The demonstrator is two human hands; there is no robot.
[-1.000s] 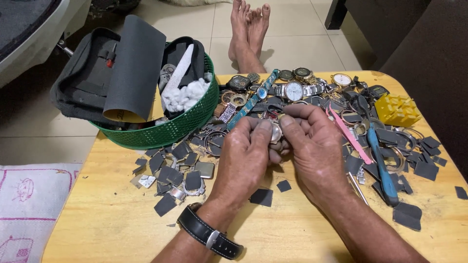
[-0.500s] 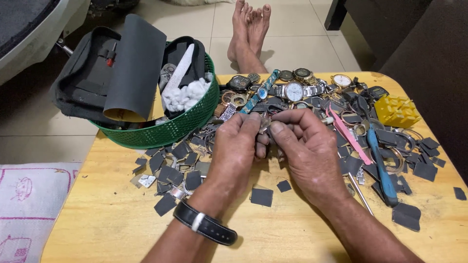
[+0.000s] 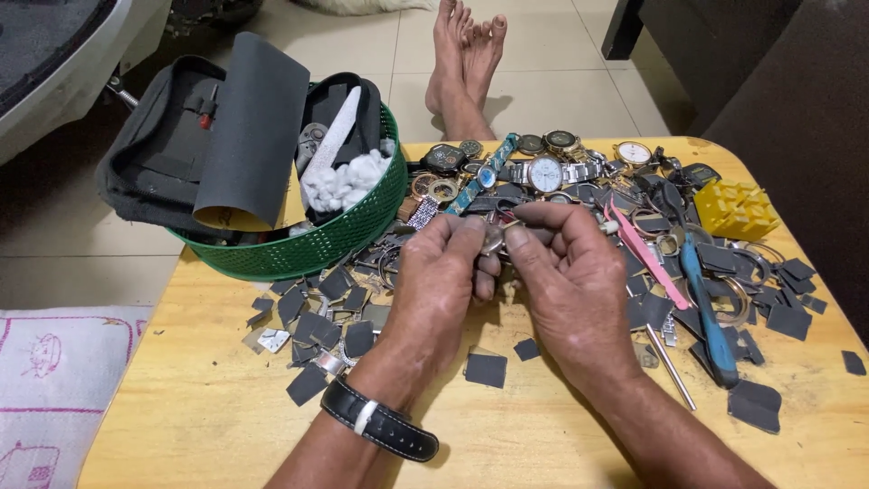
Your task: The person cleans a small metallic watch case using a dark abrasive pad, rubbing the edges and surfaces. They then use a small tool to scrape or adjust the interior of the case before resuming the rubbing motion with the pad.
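A round green mesh basket [image 3: 358, 231] stands at the far left corner of the wooden surface [image 3: 208, 398]. In it lie a dark grey zip case [image 3: 158, 154] with its lid open, a rolled sheet of dark sandpaper [image 3: 253, 127] leaning over the case, a long white strip [image 3: 330, 136] and a wad of white cotton [image 3: 339, 186]. Near the far right edge sits a small yellow slotted block [image 3: 735, 208].

Both hands meet just short of the far edge, over the middle of the surface. The left hand [image 3: 439, 281], with a black strap watch [image 3: 378, 418] on its wrist, and the right hand [image 3: 570, 272] pinch a small metal watch part [image 3: 494, 237] between their fingertips, each grip closed on it; what exactly the part is cannot be told. Beyond them a heap of wristwatches [image 3: 548, 172] runs along the far edge. Dark cut sandpaper scraps [image 3: 312, 312] lie scattered toward the left edge, and more toward the right. A pink tool [image 3: 647, 258] and a blue-handled tool [image 3: 706, 312] lie near the right edge.

Compared with half a second ago, the hands have risen slightly and come nearer the person, the fingertips drawn closer together around the part; the basket and watches lie as they did.
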